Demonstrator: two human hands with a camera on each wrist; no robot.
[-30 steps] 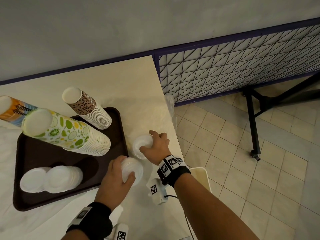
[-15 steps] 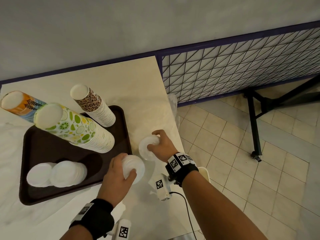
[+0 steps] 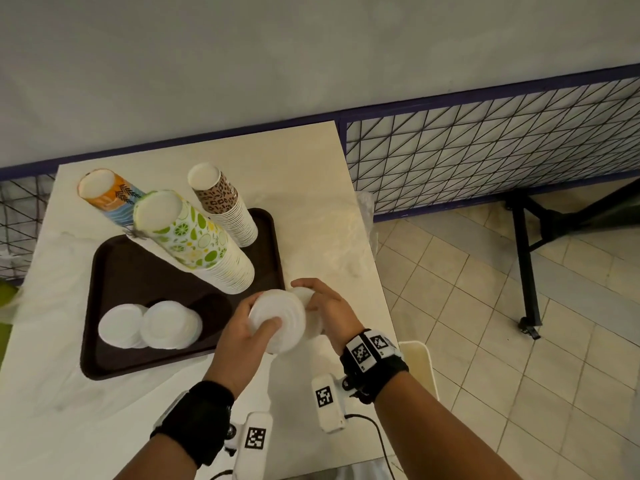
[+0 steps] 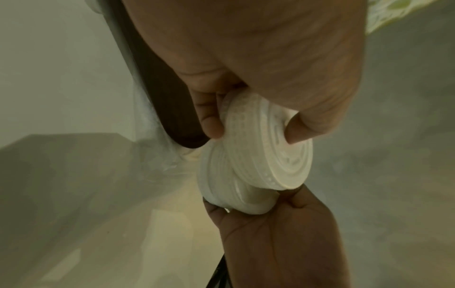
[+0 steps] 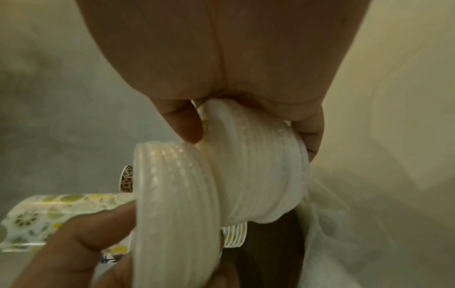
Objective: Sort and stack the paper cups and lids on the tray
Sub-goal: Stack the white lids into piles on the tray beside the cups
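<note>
My left hand grips a short stack of white lids above the table, just right of the dark brown tray. My right hand holds a second lid stack, pressed against the first and mostly hidden behind it. In the left wrist view my left hand pinches its lids, which meet the other stack. In the right wrist view my right hand holds its lids against the left-hand stack. Two lid piles lie on the tray.
Three tall cup stacks lean on the tray: lime-patterned, leopard-print and orange. The table's right edge drops to a tiled floor. A white object stands beside that edge, and a wire-mesh fence runs behind.
Both hands have lifted their lid stacks off the table and brought them together. The right-hand stack has moved left against the left-hand one.
</note>
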